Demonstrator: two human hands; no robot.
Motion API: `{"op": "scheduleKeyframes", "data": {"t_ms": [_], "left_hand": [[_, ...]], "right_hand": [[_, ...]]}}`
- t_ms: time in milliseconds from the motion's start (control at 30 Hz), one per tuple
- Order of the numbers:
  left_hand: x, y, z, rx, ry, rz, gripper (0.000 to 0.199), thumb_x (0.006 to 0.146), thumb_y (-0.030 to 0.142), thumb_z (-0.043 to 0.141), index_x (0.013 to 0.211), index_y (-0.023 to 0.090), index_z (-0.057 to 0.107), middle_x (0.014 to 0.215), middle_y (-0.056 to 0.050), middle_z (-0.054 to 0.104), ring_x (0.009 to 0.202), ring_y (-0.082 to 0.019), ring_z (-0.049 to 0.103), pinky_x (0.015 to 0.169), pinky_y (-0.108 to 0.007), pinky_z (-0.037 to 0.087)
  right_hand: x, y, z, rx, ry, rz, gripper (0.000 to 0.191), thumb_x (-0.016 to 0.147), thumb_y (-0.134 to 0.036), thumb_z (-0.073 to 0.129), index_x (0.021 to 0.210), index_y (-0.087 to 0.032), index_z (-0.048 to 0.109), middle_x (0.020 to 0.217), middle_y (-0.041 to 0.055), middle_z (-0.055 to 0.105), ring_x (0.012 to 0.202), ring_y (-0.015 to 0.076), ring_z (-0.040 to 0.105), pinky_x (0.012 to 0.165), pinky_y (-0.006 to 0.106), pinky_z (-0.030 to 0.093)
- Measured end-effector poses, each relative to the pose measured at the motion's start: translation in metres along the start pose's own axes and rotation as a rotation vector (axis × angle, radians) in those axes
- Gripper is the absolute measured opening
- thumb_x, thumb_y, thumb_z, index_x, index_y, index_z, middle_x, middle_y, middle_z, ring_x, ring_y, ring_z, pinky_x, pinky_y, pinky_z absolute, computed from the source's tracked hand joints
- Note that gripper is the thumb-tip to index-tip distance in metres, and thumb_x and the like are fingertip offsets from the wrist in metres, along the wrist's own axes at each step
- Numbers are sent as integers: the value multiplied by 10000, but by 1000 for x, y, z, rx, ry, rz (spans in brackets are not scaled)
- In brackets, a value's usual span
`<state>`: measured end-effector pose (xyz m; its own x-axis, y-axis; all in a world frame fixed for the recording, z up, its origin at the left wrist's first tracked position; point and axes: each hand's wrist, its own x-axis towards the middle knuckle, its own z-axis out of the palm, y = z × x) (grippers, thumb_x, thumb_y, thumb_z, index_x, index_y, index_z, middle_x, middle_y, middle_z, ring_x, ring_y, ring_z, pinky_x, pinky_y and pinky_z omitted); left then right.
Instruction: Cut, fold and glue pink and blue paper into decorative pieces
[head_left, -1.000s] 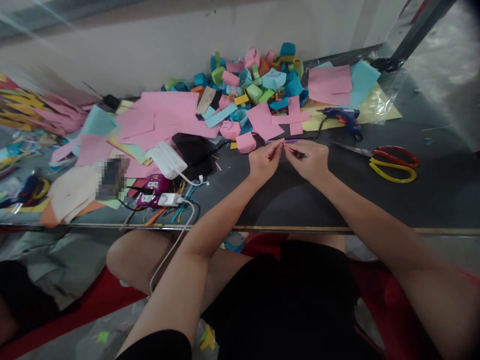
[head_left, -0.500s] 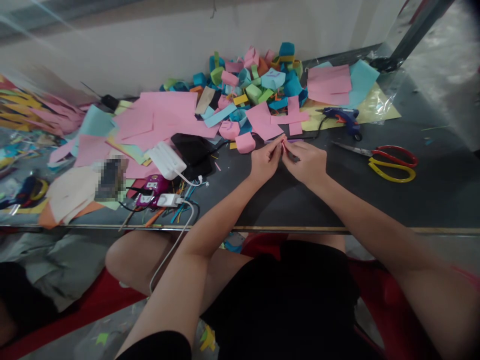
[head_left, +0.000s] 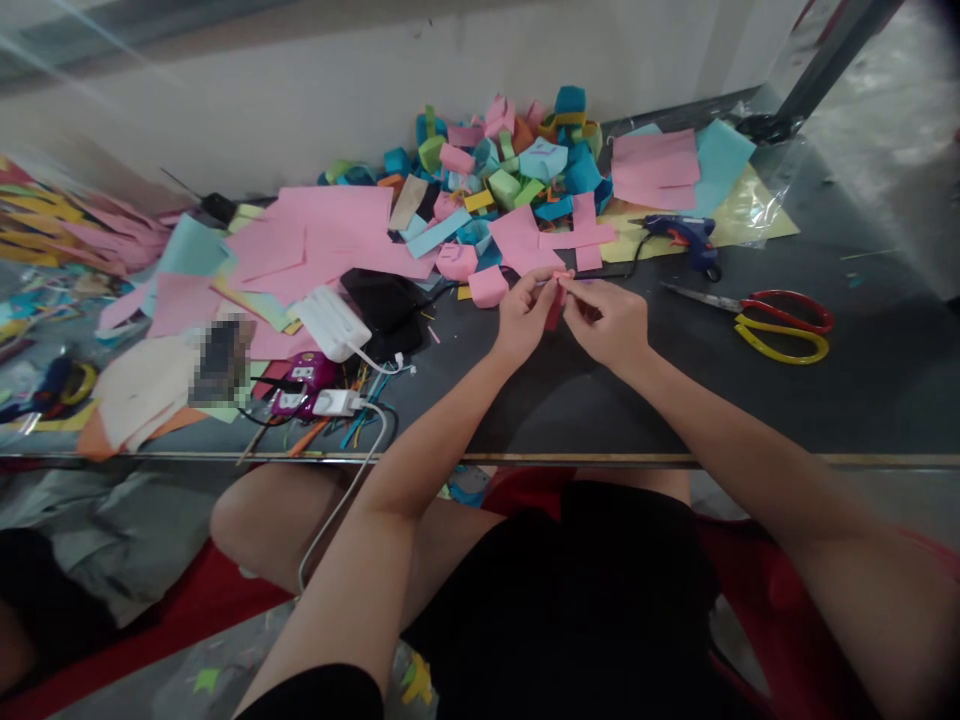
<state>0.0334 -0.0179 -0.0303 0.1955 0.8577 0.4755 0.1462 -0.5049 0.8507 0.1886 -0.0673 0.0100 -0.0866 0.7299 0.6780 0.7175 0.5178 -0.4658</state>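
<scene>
Between the fingertips of both hands is a small pink-red paper piece (head_left: pixel 554 312), held a little above the dark table (head_left: pixel 675 400). My left hand (head_left: pixel 523 314) pinches it from the left, and my right hand (head_left: pixel 609 318) pinches it from the right. The fingers hide much of the piece, so its full shape cannot be made out. Just beyond the hands lie a pink paper cross (head_left: pixel 577 238) and a small pink folded paper box (head_left: pixel 489 287). To the right of my right hand are scissors (head_left: pixel 784 325) with red and yellow handles.
A blue glue gun (head_left: pixel 686 238) lies on yellow paper. Colourful folded paper boxes (head_left: pixel 506 185) are heaped by the wall. Pink sheets (head_left: pixel 330 225), a white power bank (head_left: pixel 332 322), a black phone-like object (head_left: pixel 386 310) and a purple power strip (head_left: pixel 307 385) with cables lie on the left.
My hands have shifted slightly left, and the left fingers have changed their grip. More of the pink-red paper now shows below the fingertips.
</scene>
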Motion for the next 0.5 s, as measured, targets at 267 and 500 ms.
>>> {"op": "scheduleKeyframes", "data": {"t_ms": [267,500], "left_hand": [[-4,7,2,34,57,34,501,1027,618,496,1152,184,714,1022,-92,802,889,-155,763,824,-307,634],[-6,17,-6,235,75,107,398,1048,531,511,1082,212,747,906,-49,798,791,-133,744,751,-262,592]], "right_hand": [[10,7,-3,237,76,145,308,948,-509,672,931,-228,796,895,53,780,683,143,663,604,265,528],[9,11,-4,220,56,87,288,970,-500,666,935,-252,809,898,53,771,723,168,677,644,310,552]]}}
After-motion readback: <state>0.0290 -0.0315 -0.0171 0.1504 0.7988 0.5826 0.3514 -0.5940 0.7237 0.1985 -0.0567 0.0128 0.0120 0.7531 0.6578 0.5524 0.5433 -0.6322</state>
